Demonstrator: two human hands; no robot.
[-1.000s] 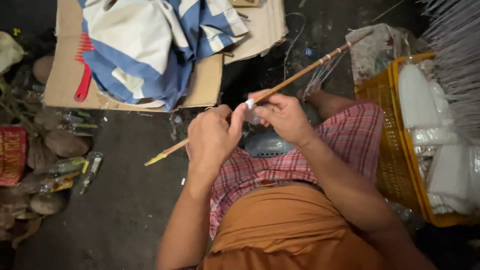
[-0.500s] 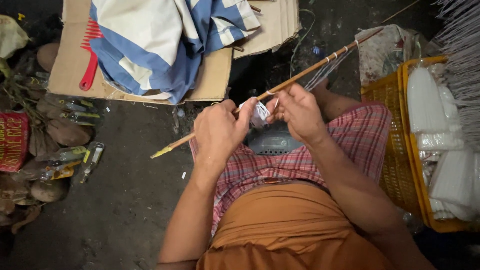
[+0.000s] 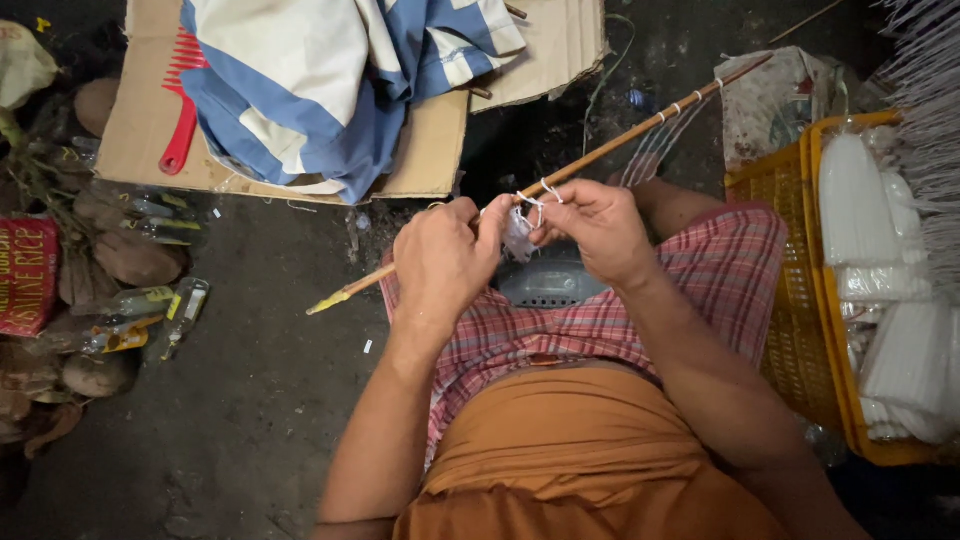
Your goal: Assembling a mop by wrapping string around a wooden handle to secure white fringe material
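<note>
A thin bamboo stick [image 3: 600,152] is lying slantwise across the person's lap, its far end reaching toward a yellow basket [image 3: 790,290] and its near end hanging over the dark ground [image 3: 250,400]. White thread [image 3: 530,196] is looping round the stick's middle, with a few more white ties spaced along its upper half. The left hand [image 3: 440,262] is pinching the stick and a small white piece [image 3: 519,235], fingers closed; the right hand [image 3: 598,228] is gripping the thread, fingers curled, though the knot itself is too small to read. If either pinch is loosening, the loop is likely slackening and the wrap coming undone. The unsupported far end is also risking a snag on the basket rim. A blue and white cloth [image 3: 320,80] and a red comb [image 3: 182,105] are lying on cardboard [image 3: 430,150] beyond.
</note>
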